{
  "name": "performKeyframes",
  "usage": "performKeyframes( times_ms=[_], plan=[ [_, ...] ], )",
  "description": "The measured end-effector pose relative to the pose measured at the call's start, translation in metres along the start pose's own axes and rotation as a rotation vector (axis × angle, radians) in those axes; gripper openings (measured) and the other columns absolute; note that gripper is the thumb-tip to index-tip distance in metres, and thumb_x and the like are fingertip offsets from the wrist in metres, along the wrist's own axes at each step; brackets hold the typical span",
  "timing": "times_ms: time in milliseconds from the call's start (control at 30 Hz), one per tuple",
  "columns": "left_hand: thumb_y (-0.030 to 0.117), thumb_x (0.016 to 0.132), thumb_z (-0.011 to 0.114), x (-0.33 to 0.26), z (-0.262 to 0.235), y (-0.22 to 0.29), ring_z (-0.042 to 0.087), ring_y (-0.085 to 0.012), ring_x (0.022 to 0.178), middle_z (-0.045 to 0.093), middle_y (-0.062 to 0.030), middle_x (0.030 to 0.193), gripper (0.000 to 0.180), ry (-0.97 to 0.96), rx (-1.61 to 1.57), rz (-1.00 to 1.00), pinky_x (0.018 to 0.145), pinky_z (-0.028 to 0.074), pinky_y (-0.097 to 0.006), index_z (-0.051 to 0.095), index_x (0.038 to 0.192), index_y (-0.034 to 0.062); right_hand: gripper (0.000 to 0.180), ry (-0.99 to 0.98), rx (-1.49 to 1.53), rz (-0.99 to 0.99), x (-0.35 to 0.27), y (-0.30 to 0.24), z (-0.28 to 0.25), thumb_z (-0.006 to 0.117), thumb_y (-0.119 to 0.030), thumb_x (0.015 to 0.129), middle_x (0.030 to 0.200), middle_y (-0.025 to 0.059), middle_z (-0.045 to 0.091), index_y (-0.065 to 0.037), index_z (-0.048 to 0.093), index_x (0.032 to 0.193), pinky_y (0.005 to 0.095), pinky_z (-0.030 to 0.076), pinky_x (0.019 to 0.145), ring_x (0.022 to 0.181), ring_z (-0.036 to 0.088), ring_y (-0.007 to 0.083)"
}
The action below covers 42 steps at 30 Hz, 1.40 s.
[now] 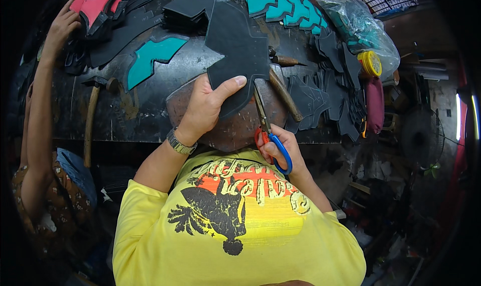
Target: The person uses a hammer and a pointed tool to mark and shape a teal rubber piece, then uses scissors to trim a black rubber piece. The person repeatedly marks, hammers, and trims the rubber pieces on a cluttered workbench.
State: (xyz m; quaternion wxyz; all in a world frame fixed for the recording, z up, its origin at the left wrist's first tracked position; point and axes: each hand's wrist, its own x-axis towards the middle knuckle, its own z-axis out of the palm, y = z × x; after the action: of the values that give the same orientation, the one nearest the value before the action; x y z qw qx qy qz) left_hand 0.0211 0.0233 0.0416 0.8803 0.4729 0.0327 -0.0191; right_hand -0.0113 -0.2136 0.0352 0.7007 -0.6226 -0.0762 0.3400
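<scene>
The left hand (206, 105) pinches a black cut leather piece (235, 45), thumb pressed flat on its lower edge and the fingers tucked underneath, holding it lifted and tilted over the round dark cutting block (235, 130) at the near edge of the workbench (125, 120). A metal wristwatch (180, 144) sits on that wrist. The right hand (280, 150) grips a pair of scissors (265, 125) with red and blue loop handles, fingers closed through the loops; the blades point up toward the lower right edge of the leather piece and look nearly shut, though the tips are hard to make out against the dark block.

Just right of the block lies a wooden-handled tool (284, 95), and beyond it a spread of black cut pieces (320, 100). Further right of the block stand a yellow lid (371, 63), a clear plastic bag (358, 25) and a maroon pouch (375, 104). Behind the block, at the far side of the bench, a row of teal cut pieces (285, 8) overlaps. Left of the block lies a single teal piece (150, 58) and a hammer with a wooden handle (90, 125).

Far left of the block, another person's hand (62, 25) rests on a stack of red pieces (97, 3)
</scene>
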Motion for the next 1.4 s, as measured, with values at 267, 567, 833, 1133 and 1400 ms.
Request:
performKeyframes(
  times_ms=[267,567,833,1133,1400],
  plan=[
    [0.012,0.097,0.066,-0.001,-0.002,-0.001,0.073,-0.0149,0.086,0.074,-0.0080,0.102,0.022,0.005,-0.033,-0.014,0.079,0.062,-0.029,0.066,0.115,-0.0007,0.045,-0.026,0.004,-0.007,0.000,0.002,0.001,0.076,-0.045,0.093,0.066,-0.0016,0.054,-0.004,0.061,0.097,0.0192,0.036,0.048,0.051,0.048,0.0048],
    [0.013,0.099,0.063,0.000,-0.002,-0.003,0.074,-0.0181,0.087,0.074,-0.0108,0.101,0.021,0.027,-0.042,-0.013,0.079,0.063,-0.033,0.064,0.115,-0.0010,0.029,0.000,-0.081,0.024,-0.001,0.001,0.001,0.075,-0.030,0.096,0.063,-0.0043,0.052,-0.005,0.060,0.094,0.0199,0.035,0.047,0.051,0.047,0.0039],
    [0.013,0.098,0.065,0.001,-0.006,0.001,0.073,-0.0169,0.086,0.074,-0.0098,0.100,0.021,-0.014,-0.150,-0.043,0.078,0.061,-0.030,0.065,0.113,-0.0012,0.035,-0.015,-0.016,0.026,-0.003,-0.004,-0.007,0.076,-0.035,0.093,0.071,-0.0008,0.057,-0.004,0.060,0.096,0.0206,0.042,0.053,0.058,0.052,0.0052],
    [0.006,0.093,0.073,-0.011,-0.011,0.022,0.071,-0.0146,0.075,0.072,-0.0084,0.095,0.021,-0.417,0.265,-0.440,0.069,0.061,-0.029,0.065,0.107,-0.0061,0.040,0.256,0.218,-0.459,0.031,-0.040,-0.023,0.077,-0.020,0.088,0.099,0.0103,0.067,-0.001,0.057,0.119,0.0261,0.051,0.079,0.081,0.064,0.0138],
    [0.043,0.098,0.066,-0.012,-0.035,0.004,0.065,-0.0248,0.117,0.064,-0.0177,0.132,0.065,-0.338,-0.455,-0.212,0.100,0.054,-0.039,0.052,0.140,-0.0046,0.037,0.513,0.383,-0.440,0.052,-0.058,0.000,0.071,0.004,0.080,0.092,0.0061,0.066,-0.003,0.056,0.113,0.0319,0.060,0.068,0.077,0.069,0.0188]
  ],
)
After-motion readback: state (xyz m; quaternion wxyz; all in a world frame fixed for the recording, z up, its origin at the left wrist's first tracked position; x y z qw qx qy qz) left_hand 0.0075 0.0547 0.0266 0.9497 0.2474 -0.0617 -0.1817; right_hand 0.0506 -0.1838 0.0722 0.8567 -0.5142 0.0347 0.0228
